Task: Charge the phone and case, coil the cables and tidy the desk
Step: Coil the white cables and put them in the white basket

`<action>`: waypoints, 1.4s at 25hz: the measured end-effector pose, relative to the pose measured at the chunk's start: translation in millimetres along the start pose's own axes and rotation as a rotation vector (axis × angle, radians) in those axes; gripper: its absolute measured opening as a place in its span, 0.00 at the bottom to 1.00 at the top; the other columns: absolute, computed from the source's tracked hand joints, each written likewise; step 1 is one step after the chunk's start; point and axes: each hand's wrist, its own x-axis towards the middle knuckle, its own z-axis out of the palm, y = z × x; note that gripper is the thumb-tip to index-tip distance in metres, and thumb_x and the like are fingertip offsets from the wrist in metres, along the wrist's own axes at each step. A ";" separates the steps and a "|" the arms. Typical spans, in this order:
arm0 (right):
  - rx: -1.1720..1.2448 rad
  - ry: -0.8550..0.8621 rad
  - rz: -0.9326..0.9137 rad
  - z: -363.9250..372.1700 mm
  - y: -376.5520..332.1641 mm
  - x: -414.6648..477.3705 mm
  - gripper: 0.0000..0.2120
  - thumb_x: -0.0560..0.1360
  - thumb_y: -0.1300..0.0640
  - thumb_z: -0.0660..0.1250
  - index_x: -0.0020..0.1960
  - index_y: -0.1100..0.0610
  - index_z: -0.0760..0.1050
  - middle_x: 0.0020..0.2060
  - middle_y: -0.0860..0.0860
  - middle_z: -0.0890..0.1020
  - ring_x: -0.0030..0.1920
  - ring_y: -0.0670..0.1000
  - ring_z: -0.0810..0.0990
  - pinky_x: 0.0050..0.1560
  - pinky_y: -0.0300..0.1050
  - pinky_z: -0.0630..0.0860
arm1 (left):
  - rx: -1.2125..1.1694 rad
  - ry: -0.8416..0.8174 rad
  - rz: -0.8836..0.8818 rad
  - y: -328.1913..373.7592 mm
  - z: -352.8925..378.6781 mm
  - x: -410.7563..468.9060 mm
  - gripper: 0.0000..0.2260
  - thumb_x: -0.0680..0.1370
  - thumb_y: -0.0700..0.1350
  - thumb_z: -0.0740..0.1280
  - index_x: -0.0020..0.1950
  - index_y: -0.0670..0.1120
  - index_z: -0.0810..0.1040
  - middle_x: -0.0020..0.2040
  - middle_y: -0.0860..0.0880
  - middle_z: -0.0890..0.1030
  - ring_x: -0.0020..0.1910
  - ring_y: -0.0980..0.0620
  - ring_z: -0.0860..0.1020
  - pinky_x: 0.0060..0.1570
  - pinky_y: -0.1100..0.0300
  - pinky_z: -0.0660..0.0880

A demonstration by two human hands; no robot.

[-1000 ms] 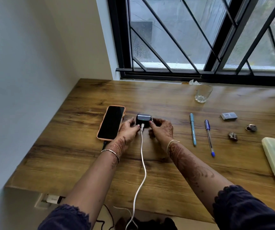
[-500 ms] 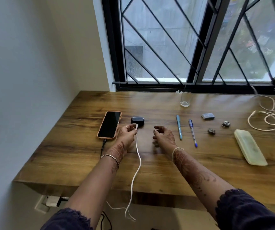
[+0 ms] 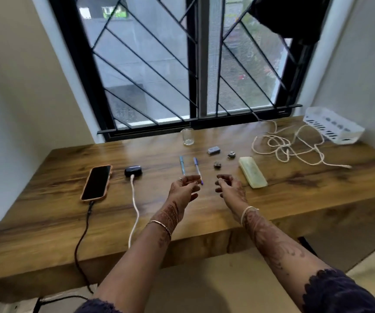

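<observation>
Wooden bench point(image 3: 57, 222) | phone point(image 3: 96, 182) and case point(image 3: 133, 171) lie plugged in, left | left grip point(image 3: 183, 188), right grip point(image 3: 229, 186) hover loose, empty | tangled cable point(image 3: 282, 146) waits far right | risk: left arm point(image 3: 136, 256) could snag lead point(image 3: 134, 199), unplugging case

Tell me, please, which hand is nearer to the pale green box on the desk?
The right. The right hand hovers just left of the pale green box, apart from it; the left hand is farther left, by the blue-capped pen.

no legible text, view perhaps blurred
</observation>
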 end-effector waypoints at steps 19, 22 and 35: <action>-0.196 0.059 -0.029 -282.8 44.6 144.1 0.08 0.75 0.60 0.67 0.49 0.49 0.80 0.52 0.51 0.83 0.54 0.50 0.81 0.58 0.41 0.73 | -0.038 -0.007 -0.057 -48.2 304.9 73.1 0.16 0.78 0.36 0.64 0.66 0.45 0.71 0.60 0.45 0.76 0.55 0.51 0.77 0.48 0.59 0.76; -0.391 -0.004 -0.097 -285.8 48.3 174.1 0.14 0.75 0.60 0.66 0.60 0.52 0.78 0.63 0.52 0.78 0.65 0.52 0.75 0.68 0.45 0.68 | 0.119 0.020 -0.074 -63.1 315.9 108.3 0.27 0.76 0.41 0.68 0.73 0.44 0.62 0.68 0.47 0.71 0.65 0.47 0.73 0.64 0.48 0.72; -0.761 -0.235 -0.445 -252.6 12.8 310.2 0.11 0.76 0.54 0.67 0.57 0.53 0.80 0.51 0.53 0.84 0.55 0.54 0.81 0.56 0.46 0.74 | 0.634 0.078 0.097 -33.7 342.0 235.8 0.10 0.79 0.48 0.65 0.49 0.42 0.80 0.41 0.47 0.81 0.43 0.51 0.78 0.40 0.57 0.72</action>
